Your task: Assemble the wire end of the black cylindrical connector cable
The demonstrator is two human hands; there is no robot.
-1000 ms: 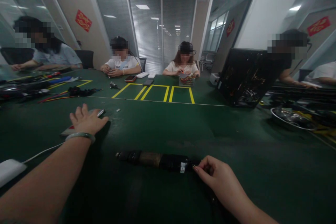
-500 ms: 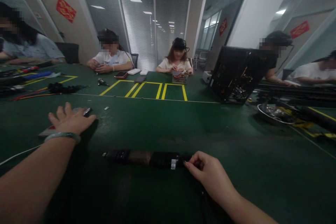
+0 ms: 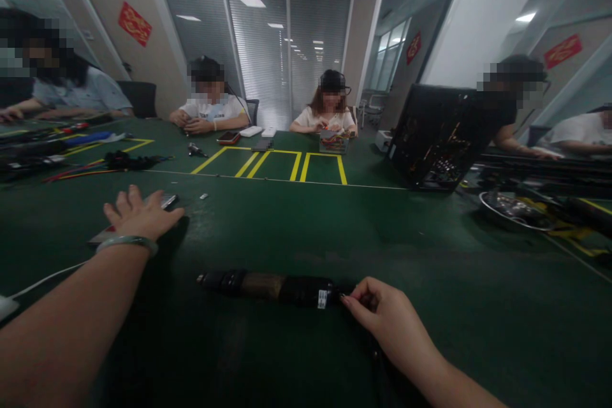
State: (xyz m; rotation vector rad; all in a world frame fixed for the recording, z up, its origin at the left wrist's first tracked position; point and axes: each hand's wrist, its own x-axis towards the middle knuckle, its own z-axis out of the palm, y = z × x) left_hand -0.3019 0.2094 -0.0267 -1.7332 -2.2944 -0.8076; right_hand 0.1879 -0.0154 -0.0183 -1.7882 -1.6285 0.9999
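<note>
A black electric screwdriver [image 3: 262,285] with a brown middle band and a white label lies across the green table [image 3: 287,223], its bit end to the left. My right hand [image 3: 387,312] pinches the cord end at the tool's right end; the fingers partly hide the joint. From there a dark cord [image 3: 376,357] runs down toward me. My left hand [image 3: 141,213], with a bracelet [image 3: 127,241] on the wrist, is spread palm down over a flat grey-and-red object [image 3: 99,236]. A dark, shiny-edged item [image 3: 169,202] shows by its fingers. Contact under the palm is hidden.
Several people sit around the table. A black computer case [image 3: 430,140] and a metal bowl of small parts [image 3: 514,210] stand right. Cables [image 3: 119,161] lie left, a white cord [image 3: 50,277] near my left arm. Yellow tape [image 3: 303,169] marks the far side.
The whole view has shifted slightly, so things appear a little farther right. My left hand stays spread and my right hand keeps its pinch at the screwdriver's end.
</note>
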